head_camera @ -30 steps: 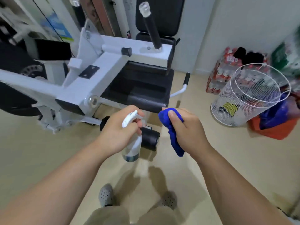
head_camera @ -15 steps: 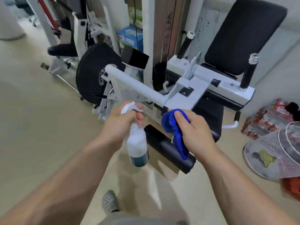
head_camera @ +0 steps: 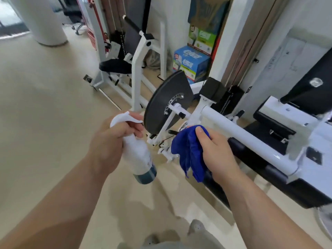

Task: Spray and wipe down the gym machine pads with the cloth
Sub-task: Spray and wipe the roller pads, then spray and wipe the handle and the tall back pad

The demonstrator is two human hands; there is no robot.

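The left hand [head_camera: 111, 141] is wrapped around the neck of the spray bottle [head_camera: 139, 155], a finger near the trigger; the right hand [head_camera: 218, 155] is clenched on the bunched blue cloth [head_camera: 188, 151], which hangs just beside the bottle; the two hands are apart. Neither touches a pad; the black roller pad [head_camera: 255, 157] lies behind and below the right hand, under the white arm [head_camera: 248, 135], and a second machine's seat pad [head_camera: 115, 66] sits well beyond the left hand. No wetness or streaks are discernible on any pad, so I judge the spraying and wiping still lie largely ahead; how much is already done cannot be told.
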